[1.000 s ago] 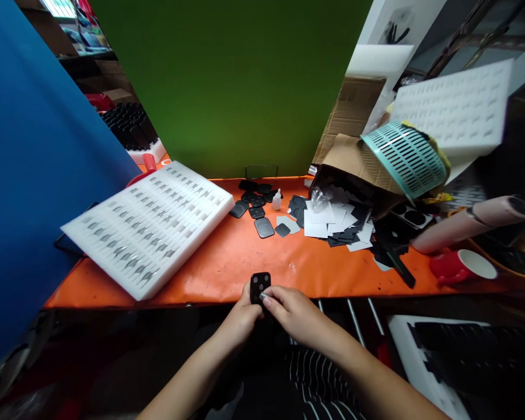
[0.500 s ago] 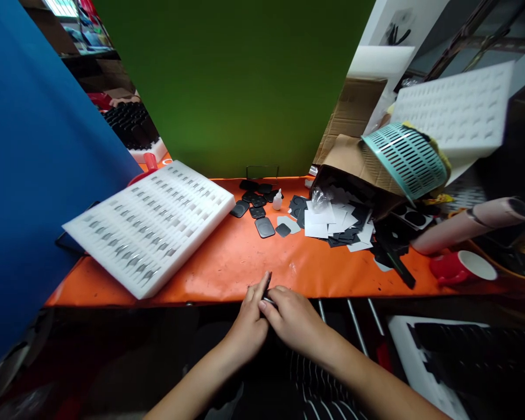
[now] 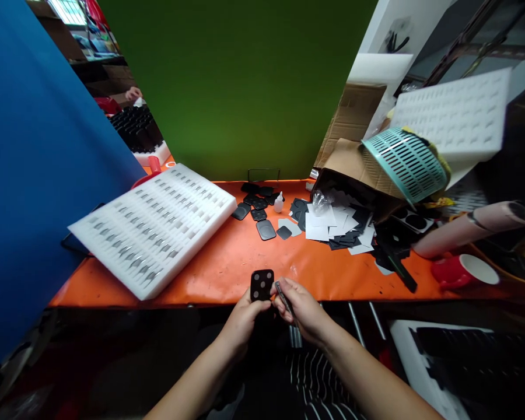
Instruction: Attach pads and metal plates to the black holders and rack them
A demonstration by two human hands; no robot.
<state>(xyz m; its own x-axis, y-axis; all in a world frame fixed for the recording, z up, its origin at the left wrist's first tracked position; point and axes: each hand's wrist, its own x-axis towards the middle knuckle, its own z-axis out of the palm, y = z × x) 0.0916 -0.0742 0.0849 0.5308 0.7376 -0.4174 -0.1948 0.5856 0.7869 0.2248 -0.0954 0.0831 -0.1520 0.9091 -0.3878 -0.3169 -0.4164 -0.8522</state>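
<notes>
My left hand (image 3: 244, 315) is closed on a small black square plate with round holes (image 3: 262, 284), held upright at the near edge of the orange table (image 3: 227, 262). Right beside it, my right hand (image 3: 303, 308) pinches a thin metal tool like tweezers (image 3: 285, 298), its tip close to the plate's right edge. Both hands are just in front of the table edge, above my striped lap.
A white foam tray with rows of slots (image 3: 155, 224) lies at left. Loose black plates (image 3: 258, 207), a small white bottle (image 3: 279, 202), white and black sheets (image 3: 336, 224), a cardboard box, teal basket (image 3: 405, 163), red cup (image 3: 461, 271). Another person's hand (image 3: 133, 93) at far left.
The black plate was turned edge-on half a second ago and now faces me again. My right hand has drawn slightly right, showing the metal tool. The view shifted a little.
</notes>
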